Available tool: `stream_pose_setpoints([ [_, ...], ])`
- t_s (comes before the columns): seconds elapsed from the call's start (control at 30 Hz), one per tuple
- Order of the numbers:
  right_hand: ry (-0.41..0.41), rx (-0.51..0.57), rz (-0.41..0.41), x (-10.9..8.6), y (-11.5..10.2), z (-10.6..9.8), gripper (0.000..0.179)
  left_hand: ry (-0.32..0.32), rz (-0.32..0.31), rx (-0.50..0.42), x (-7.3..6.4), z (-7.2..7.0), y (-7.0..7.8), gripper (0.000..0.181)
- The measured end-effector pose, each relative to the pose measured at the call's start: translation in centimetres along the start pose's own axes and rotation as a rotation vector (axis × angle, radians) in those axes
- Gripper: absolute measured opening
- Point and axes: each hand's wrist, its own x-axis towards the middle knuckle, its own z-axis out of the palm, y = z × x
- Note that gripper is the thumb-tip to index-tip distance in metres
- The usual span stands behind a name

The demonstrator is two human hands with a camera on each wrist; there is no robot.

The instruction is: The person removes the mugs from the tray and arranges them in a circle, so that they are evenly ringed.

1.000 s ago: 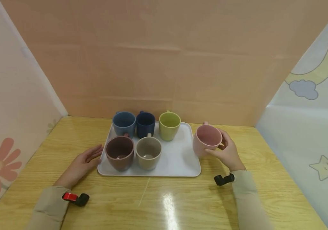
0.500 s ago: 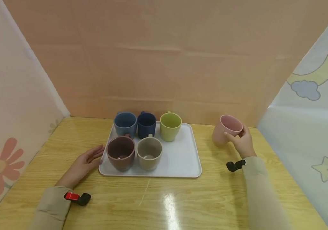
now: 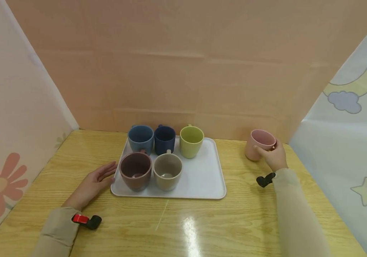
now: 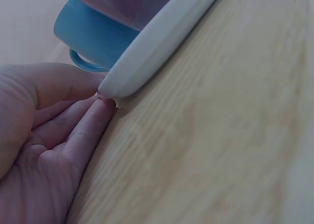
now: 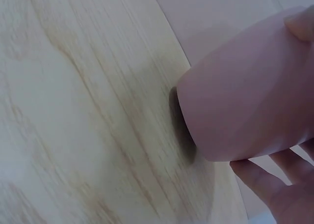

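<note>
A pink mug (image 3: 252, 151), upright or nearly so, is at the back right of the table. My right hand (image 3: 276, 157) grips its side. In the right wrist view a dark shadow lies along the mug's base; whether it touches the wood I cannot tell. To the left, a white tray (image 3: 202, 175) lies flat. On its rim rest the thumb and fingertips of my left hand (image 3: 88, 184), pinching it in the left wrist view. A brown mug (image 3: 135, 182) and a beige mug (image 3: 167, 182) stand in the tray's front row.
Behind them on the tray are a blue mug (image 3: 140, 145), a navy mug (image 3: 164, 146) and a green mug (image 3: 191, 148). Bare tray shows on its right side. The wooden table (image 3: 138, 232) ends at a brown back wall (image 3: 183, 71) and patterned side walls.
My right hand has carried the pink mug from the tray's right edge to the back right, lowering it slightly at the end. My left hand has stayed at the tray.
</note>
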Motion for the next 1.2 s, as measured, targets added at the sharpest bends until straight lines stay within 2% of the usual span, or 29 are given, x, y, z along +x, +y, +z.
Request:
stream_pose_setpoints([
  [0.17,-0.003,0.010,0.037,0.2,0.4,-0.2,0.095,0.001,-0.008,-0.009,0.0,0.1,0.1,0.069],
  [0.33,-0.015,0.025,0.045,0.3,0.7,-0.5,0.096,0.002,-0.013,0.018,-0.1,0.1,0.1,0.069],
  [0.67,-0.156,-0.035,0.004,0.2,0.9,-1.9,0.098,0.005,-0.011,0.014,-0.1,0.1,0.1,0.069],
  [0.73,-0.157,-0.046,0.005,0.2,0.7,-2.2,0.102,0.002,-0.010,0.000,-0.1,0.1,0.0,0.069],
  [0.8,-0.111,-0.055,0.006,0.0,0.3,-2.5,0.104,-0.001,-0.009,-0.008,0.0,0.2,0.0,0.069],
  [0.87,-0.008,-0.033,0.005,-0.3,-0.4,-2.5,0.100,-0.003,-0.007,-0.006,0.0,0.2,-0.1,0.069],
  [0.97,0.197,0.030,-0.031,-1.1,-1.9,-1.9,0.080,-0.001,-0.004,0.011,0.0,0.1,-0.1,0.069],
  [1.03,0.307,0.069,-0.086,-1.7,-3.2,-1.0,0.063,0.002,-0.003,0.023,0.0,0.0,-0.1,0.068],
  [1.1,0.355,0.090,-0.161,-2.4,-4.5,0.1,0.050,0.003,-0.002,0.026,-0.1,-0.1,-0.2,0.068],
  [1.2,0.334,0.103,-0.283,-3.4,-6.2,2.1,0.042,0.006,0.001,0.027,0.0,-0.1,-0.3,0.067],
])
